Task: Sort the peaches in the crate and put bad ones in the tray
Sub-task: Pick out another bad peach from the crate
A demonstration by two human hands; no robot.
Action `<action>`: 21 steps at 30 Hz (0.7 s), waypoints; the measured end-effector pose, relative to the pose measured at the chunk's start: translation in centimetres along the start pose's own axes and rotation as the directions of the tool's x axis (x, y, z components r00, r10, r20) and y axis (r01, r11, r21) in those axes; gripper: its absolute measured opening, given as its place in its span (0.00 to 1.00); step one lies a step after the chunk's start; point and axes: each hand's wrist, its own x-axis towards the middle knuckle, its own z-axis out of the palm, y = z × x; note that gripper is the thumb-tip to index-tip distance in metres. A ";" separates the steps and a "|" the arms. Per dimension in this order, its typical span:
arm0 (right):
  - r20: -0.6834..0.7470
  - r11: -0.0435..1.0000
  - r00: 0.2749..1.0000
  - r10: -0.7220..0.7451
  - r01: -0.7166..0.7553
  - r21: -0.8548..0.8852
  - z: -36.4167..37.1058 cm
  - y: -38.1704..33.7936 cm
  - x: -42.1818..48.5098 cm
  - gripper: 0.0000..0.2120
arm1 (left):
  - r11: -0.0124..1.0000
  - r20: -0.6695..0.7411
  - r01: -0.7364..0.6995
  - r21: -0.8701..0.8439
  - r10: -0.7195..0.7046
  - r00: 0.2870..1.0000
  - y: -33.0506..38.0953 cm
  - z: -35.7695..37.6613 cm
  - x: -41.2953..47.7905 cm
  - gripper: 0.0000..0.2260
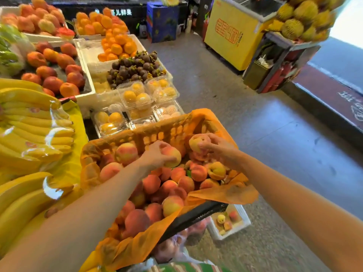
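Leftward of the left hand (155, 154), bananas (29, 118) lay on the worktop. The left hand reached into the crate (167, 132), fingers curled over a pink-and-yellow peach (174, 155) at the top of the heaped peaches (167, 189); whether it had left the heap could not be told. Just to its right, the right hand (218, 148) gripped a yellow peach (196, 144), held above the heap near the crate's far wall. An orange liner (222, 193) draped the rim under the right forearm. Below that forearm, on the floor, stood the white tray (246, 217) with a few peaches in it.
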 end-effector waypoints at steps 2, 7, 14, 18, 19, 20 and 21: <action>-0.028 1.000 0.999 -0.017 0.017 -0.005 -1.3 0.4 -0.8 0.26 | 0.997 0.022 -0.035 0.065 0.034 0.999 0.2 2.2 1.6 0.26; -0.085 1.000 0.996 -0.011 0.009 -0.024 -3.5 1.1 -2.0 0.27 | 0.895 -0.038 -0.074 0.439 0.101 0.994 0.0 6.5 4.5 0.25; -0.091 0.999 0.996 0.012 -0.015 -0.028 -4.6 1.7 -1.8 0.25 | 0.795 -0.031 -0.060 0.603 0.100 0.995 -1.7 7.5 7.9 0.28; -0.093 0.999 0.996 0.019 -0.022 -0.038 -4.6 2.0 -1.2 0.29 | 0.767 0.027 -0.074 0.637 0.073 0.997 -2.4 7.8 8.6 0.28; -0.089 0.999 0.996 0.018 -0.022 -0.038 -4.7 2.1 -1.0 0.29 | 0.770 0.048 -0.072 0.634 0.054 0.997 -2.3 7.7 8.7 0.28; -0.085 0.999 0.996 0.017 -0.021 -0.042 -4.8 2.1 -0.9 0.29 | 0.773 0.069 -0.070 0.631 0.034 0.997 -2.2 7.4 8.7 0.28; -0.079 0.999 0.997 0.016 -0.019 -0.044 -4.9 2.2 -0.8 0.28 | 0.771 0.083 -0.071 0.632 0.024 0.996 -2.0 7.3 8.8 0.28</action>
